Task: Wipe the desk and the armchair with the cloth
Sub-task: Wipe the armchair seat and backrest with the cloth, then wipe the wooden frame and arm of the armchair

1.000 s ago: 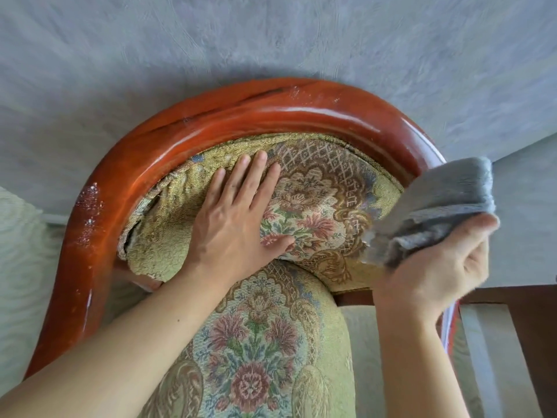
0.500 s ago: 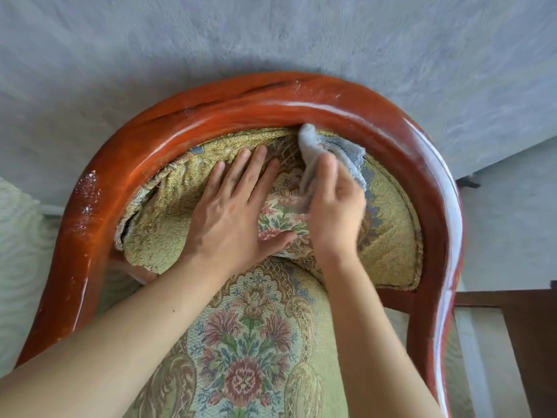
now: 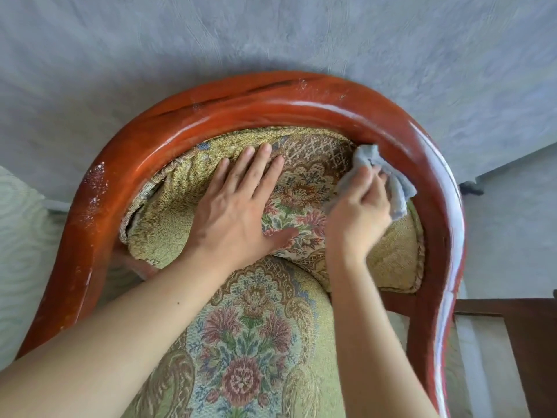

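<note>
The armchair has a glossy red-brown curved wooden frame (image 3: 271,107) and floral green-gold upholstery on its backrest (image 3: 313,176) and seat (image 3: 250,351). My left hand (image 3: 238,206) lies flat with straight fingers on the middle of the backrest cushion. My right hand (image 3: 358,212) grips a crumpled grey-blue cloth (image 3: 394,188) and holds it against the backrest's upper right, where the fabric meets the inner edge of the frame. Part of the cloth is hidden under my fingers.
A grey textured wall (image 3: 271,34) stands right behind the chair. Pale green patterned fabric (image 3: 21,251) shows at the left. A dark wooden piece of furniture (image 3: 530,342) sits at the lower right beside the chair's arm.
My right hand brought the cloth from the air at the right onto the backrest's top centre, then slid it right along the frame's inner edge. My left hand stayed flat on the cushion.
</note>
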`<action>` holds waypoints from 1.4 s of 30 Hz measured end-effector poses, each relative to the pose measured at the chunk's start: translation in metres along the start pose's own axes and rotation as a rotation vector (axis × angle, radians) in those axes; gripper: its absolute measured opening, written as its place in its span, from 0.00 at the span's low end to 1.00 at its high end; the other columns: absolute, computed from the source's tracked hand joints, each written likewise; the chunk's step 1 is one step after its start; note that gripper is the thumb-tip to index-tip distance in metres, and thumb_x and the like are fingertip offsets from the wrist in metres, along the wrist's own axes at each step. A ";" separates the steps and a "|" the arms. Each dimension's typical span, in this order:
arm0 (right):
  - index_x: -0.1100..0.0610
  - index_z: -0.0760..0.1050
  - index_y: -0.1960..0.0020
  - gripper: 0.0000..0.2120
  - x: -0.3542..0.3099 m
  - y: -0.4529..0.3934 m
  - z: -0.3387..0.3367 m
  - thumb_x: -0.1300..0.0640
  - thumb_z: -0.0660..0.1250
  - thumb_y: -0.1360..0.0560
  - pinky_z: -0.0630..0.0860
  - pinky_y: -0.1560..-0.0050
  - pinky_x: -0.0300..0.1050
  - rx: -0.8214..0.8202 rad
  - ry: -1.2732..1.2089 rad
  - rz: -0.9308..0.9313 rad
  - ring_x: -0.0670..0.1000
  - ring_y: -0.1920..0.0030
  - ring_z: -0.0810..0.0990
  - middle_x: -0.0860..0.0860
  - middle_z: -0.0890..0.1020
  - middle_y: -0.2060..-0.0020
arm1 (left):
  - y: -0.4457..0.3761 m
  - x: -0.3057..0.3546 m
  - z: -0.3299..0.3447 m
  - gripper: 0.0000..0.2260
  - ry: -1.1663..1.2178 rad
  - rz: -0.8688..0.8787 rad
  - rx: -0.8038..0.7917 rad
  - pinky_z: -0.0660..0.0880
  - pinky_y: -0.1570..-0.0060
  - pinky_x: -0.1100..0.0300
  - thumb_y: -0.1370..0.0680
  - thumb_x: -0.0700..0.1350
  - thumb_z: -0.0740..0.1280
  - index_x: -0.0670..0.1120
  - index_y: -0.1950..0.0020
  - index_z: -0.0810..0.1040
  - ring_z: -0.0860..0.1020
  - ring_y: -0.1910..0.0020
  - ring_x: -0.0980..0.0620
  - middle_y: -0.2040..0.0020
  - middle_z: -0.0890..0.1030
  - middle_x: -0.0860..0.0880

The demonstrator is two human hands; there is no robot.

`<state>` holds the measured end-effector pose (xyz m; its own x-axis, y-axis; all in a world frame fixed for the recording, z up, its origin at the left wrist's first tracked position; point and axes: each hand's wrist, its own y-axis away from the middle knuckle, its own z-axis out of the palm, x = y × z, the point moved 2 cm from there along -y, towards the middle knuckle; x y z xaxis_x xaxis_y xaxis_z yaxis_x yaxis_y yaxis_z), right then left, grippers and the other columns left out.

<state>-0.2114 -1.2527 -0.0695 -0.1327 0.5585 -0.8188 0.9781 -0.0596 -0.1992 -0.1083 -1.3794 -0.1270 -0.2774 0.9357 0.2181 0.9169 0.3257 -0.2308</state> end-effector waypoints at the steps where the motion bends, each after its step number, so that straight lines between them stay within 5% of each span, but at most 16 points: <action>1: 0.54 0.80 0.38 0.22 -0.002 0.003 0.007 0.44 0.53 0.16 0.76 0.38 0.56 -0.023 0.048 -0.049 0.60 0.38 0.80 0.59 0.83 0.41 | 0.000 0.000 0.000 0.47 0.003 -0.002 -0.006 0.50 0.20 0.44 0.25 0.78 0.48 0.48 0.16 0.44 0.46 0.18 0.45 0.16 0.43 0.45; 3: 0.56 0.79 0.34 0.21 -0.016 0.014 0.021 0.47 0.54 0.16 0.70 0.31 0.49 -0.092 0.093 -0.172 0.56 0.29 0.73 0.56 0.77 0.32 | -0.001 0.001 -0.001 0.47 0.006 0.002 -0.012 0.50 0.20 0.44 0.25 0.77 0.48 0.47 0.16 0.47 0.46 0.17 0.45 0.16 0.43 0.45; 5: 0.57 0.80 0.38 0.20 -0.022 0.019 0.029 0.47 0.55 0.16 0.72 0.35 0.48 -0.192 0.086 -0.309 0.56 0.30 0.73 0.55 0.79 0.33 | 0.000 0.002 -0.005 0.48 0.011 0.003 -0.031 0.50 0.20 0.44 0.27 0.77 0.48 0.46 0.17 0.50 0.46 0.17 0.46 0.16 0.45 0.45; 8: 0.57 0.79 0.58 0.24 -0.021 0.009 0.017 0.45 0.53 0.16 0.77 0.62 0.46 -0.353 -0.104 -0.268 0.53 0.63 0.84 0.51 0.84 0.66 | -0.001 0.003 -0.013 0.49 0.026 -0.018 -0.076 0.49 0.20 0.44 0.28 0.78 0.46 0.46 0.17 0.51 0.45 0.17 0.46 0.16 0.45 0.45; 10: 0.53 0.72 0.68 0.24 -0.020 0.003 0.001 0.46 0.55 0.16 0.67 0.71 0.38 -0.370 -0.331 -0.168 0.44 0.75 0.72 0.45 0.74 0.77 | -0.004 0.008 -0.020 0.49 0.053 -0.043 -0.089 0.49 0.20 0.44 0.28 0.79 0.47 0.46 0.17 0.51 0.46 0.17 0.45 0.16 0.45 0.44; 12: 0.49 0.70 0.68 0.21 -0.019 0.004 -0.012 0.46 0.58 0.17 0.65 0.68 0.40 -0.332 -0.507 -0.027 0.44 0.71 0.67 0.44 0.70 0.73 | -0.006 0.014 -0.029 0.50 0.114 -0.082 -0.087 0.50 0.20 0.45 0.27 0.79 0.46 0.45 0.17 0.51 0.48 0.18 0.45 0.16 0.46 0.44; 16: 0.50 0.80 0.60 0.19 -0.012 0.025 -0.033 0.46 0.58 0.17 0.71 0.56 0.47 -0.294 -0.712 0.197 0.49 0.59 0.74 0.48 0.77 0.63 | 0.019 0.010 -0.050 0.50 0.207 -0.186 -0.126 0.45 0.19 0.50 0.26 0.78 0.42 0.44 0.17 0.44 0.43 0.18 0.47 0.17 0.41 0.44; 20: 0.46 0.84 0.60 0.20 -0.016 0.063 -0.049 0.44 0.58 0.17 0.73 0.50 0.53 -0.384 -0.736 0.330 0.48 0.58 0.79 0.45 0.82 0.63 | 0.094 -0.012 -0.074 0.48 0.163 -0.236 -0.195 0.43 0.19 0.50 0.25 0.77 0.42 0.44 0.17 0.45 0.42 0.18 0.48 0.17 0.42 0.45; 27: 0.48 0.80 0.61 0.19 -0.020 0.143 -0.038 0.43 0.57 0.17 0.69 0.57 0.48 -0.603 -0.561 0.281 0.48 0.60 0.74 0.46 0.78 0.65 | 0.246 -0.033 -0.099 0.46 0.071 -0.414 -0.217 0.59 0.22 0.46 0.23 0.75 0.51 0.42 0.18 0.56 0.52 0.18 0.46 0.17 0.53 0.44; 36: 0.49 0.83 0.59 0.20 -0.018 0.230 -0.034 0.45 0.58 0.17 0.72 0.53 0.48 -0.862 -0.659 0.366 0.48 0.59 0.77 0.48 0.81 0.62 | 0.370 -0.033 -0.107 0.49 0.026 -0.782 -0.113 0.51 0.20 0.50 0.26 0.77 0.52 0.44 0.17 0.52 0.49 0.17 0.49 0.17 0.52 0.47; 42: 0.52 0.79 0.61 0.20 -0.013 0.272 -0.046 0.48 0.57 0.16 0.72 0.63 0.42 -0.959 -0.667 0.329 0.48 0.65 0.75 0.50 0.78 0.66 | 0.416 -0.026 -0.089 0.51 0.035 -0.934 -0.118 0.53 0.20 0.48 0.28 0.79 0.51 0.43 0.17 0.51 0.48 0.18 0.49 0.17 0.53 0.46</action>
<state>0.0639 -1.2382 -0.0888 0.3639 0.0794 -0.9280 0.6648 0.6758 0.3185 0.3057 -1.2808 -0.1441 -0.9078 0.2977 0.2955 0.3516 0.9242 0.1492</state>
